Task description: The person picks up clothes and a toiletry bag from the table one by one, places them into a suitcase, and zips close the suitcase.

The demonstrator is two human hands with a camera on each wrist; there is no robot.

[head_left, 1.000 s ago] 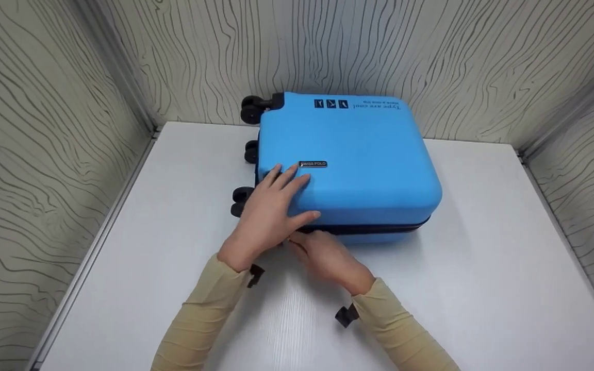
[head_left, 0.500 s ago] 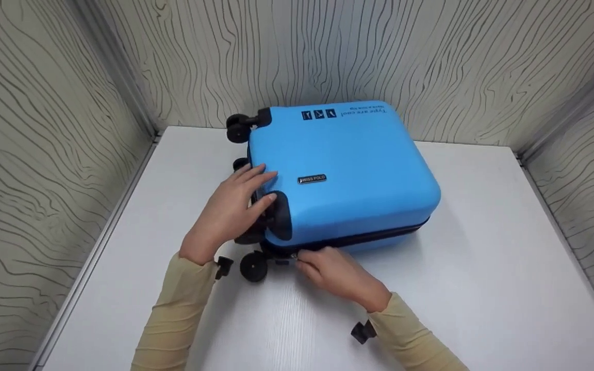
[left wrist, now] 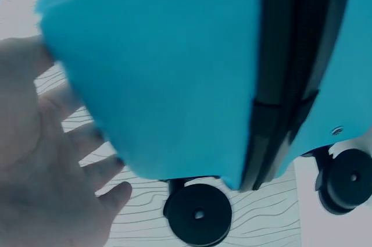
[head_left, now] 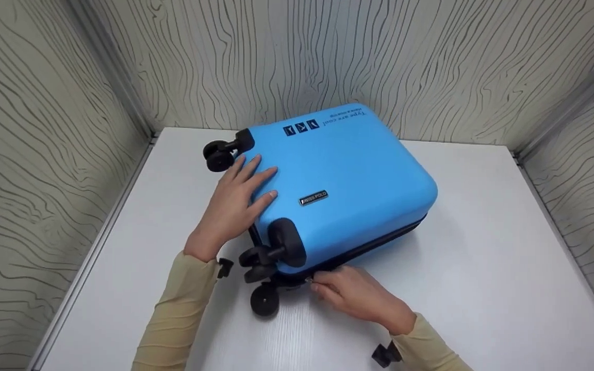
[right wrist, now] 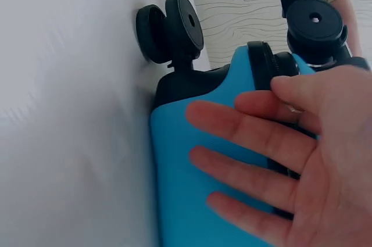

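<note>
A blue hard-shell suitcase [head_left: 359, 170] lies flat, turned at an angle, its wheeled end toward the left. My left hand [head_left: 230, 203] rests on that end's upper edge between two wheels, fingers spread and fairly straight; the left wrist view shows the same hand [left wrist: 52, 148] beside the blue shell. At the near corner, my right hand [head_left: 361, 296] pinches a small metal zipper pull [head_left: 308, 280] between thumb and index finger. The dark zipper [head_left: 379, 240] runs along the suitcase's side. In the right wrist view the other fingers [right wrist: 250, 180] extend over the blue shell.
Black caster wheels [head_left: 264, 300] stick out from the suitcase's left end. Beneath it is a white table [head_left: 482, 247]. Wood-grain patterned panels [head_left: 328, 51] enclose the back and both sides.
The suitcase has turned, its wheeled end swinging toward me. My left hand has shifted left from its top onto the wheeled end's edge. The right hand has moved nearer, still at the zipper.
</note>
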